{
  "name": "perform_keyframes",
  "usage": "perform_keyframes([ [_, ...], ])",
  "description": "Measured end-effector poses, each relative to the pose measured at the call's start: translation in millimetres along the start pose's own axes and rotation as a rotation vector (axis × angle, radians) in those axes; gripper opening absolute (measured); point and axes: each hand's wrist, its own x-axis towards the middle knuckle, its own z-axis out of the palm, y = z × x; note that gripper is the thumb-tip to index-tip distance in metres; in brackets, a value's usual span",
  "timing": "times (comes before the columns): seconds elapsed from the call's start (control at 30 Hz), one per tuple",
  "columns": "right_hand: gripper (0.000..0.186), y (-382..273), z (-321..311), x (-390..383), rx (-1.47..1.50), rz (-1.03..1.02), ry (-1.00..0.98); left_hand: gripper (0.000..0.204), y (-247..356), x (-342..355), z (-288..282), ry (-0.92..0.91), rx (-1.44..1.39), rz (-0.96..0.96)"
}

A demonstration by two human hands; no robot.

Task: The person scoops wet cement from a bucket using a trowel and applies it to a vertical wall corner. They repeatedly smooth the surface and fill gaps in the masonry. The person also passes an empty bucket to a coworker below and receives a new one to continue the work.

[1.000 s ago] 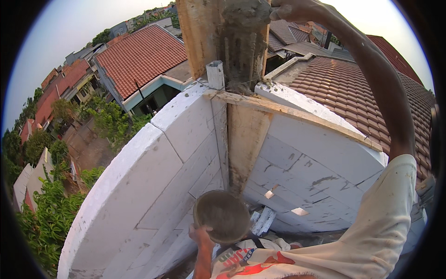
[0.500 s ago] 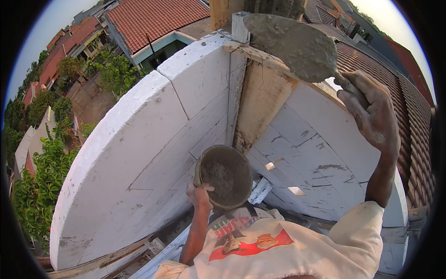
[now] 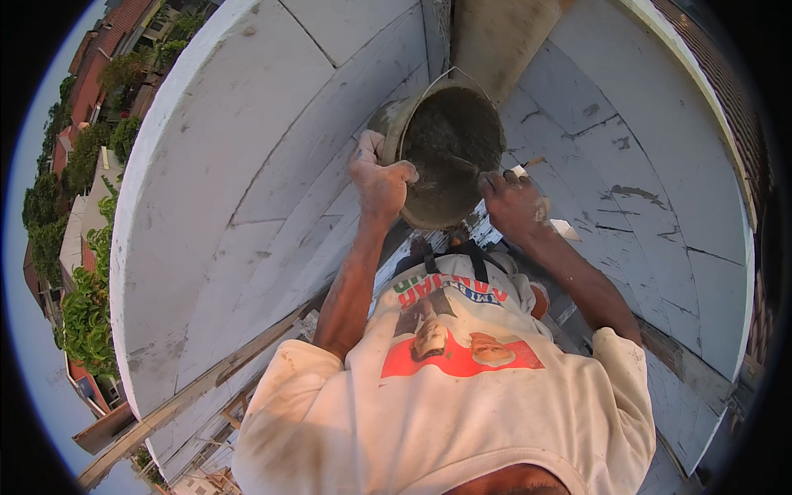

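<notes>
My left hand (image 3: 382, 180) is closed on the left rim of a grey, mortar-smeared bucket (image 3: 386, 122), thumb over the edge. The bucket tilts so that its mouth faces me, and a thin wire handle arches over its far side. Wet grey mortar (image 3: 454, 124) lies inside. At the right rim my right hand (image 3: 515, 205) is closed round the handle of a trowel. The trowel's blade (image 3: 455, 172) is down in the bucket, coated with mortar and hard to tell apart from it. Most of its handle is hidden by my fingers.
A curved white block wall (image 3: 247, 124) rises on the left, and another block wall (image 3: 610, 173) with mortar smears stands on the right. A wooden board (image 3: 503, 37) fills the corner between them. Timber (image 3: 198, 384) runs low along the left wall. Trees and roofs lie far below.
The trowel has come down from above the wall's top into the bucket, with my right hand on it. My view has tilted downward, and the bucket now leans toward me.
</notes>
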Motion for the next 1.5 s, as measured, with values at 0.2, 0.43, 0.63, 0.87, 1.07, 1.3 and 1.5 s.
perform_keyframes([
  [0.2, 0.019, -6.3, -40.7, 30.3, 0.121, 0.352, -0.277, 0.031, -24.5, -12.5, -12.2, 0.003, 0.23, 0.441],
  [0.43, 0.014, 4.7, -13.5, 21.5, 0.688, 0.219, -0.348, 0.021, -16.8, -17.6, -15.6, -0.051, 0.029, 0.398],
  [0.63, 0.031, -30.5, -27.0, 16.5, 1.093, 0.445, -0.31, 0.015, -26.2, -20.5, -19.8, -0.004, 0.002, 0.361],
  [0.87, 0.034, -12.8, -89.4, 14.5, 1.037, 0.451, -0.273, 0.042, 5.5, -21.3, -4.7, 0.127, -0.579, -0.12],
  [1.07, 0.032, 43.4, -192.5, 11.6, 0.999, 0.343, -0.265, 0.067, 10.5, -14.7, -2.0, 0.075, -0.731, -0.278],
  [1.3, 0.033, 100.7, -371.7, 78.2, 1.006, 0.34, -0.202, 0.043, -32.9, -37.9, -37.2, 0.36, -0.496, -0.399],
  [1.5, 0.041, 172.5, -468.8, 159.0, 0.523, 0.128, 0.117, 0.038, -82.7, -57.5, -62.7, 0.454, -0.324, -0.394],
])
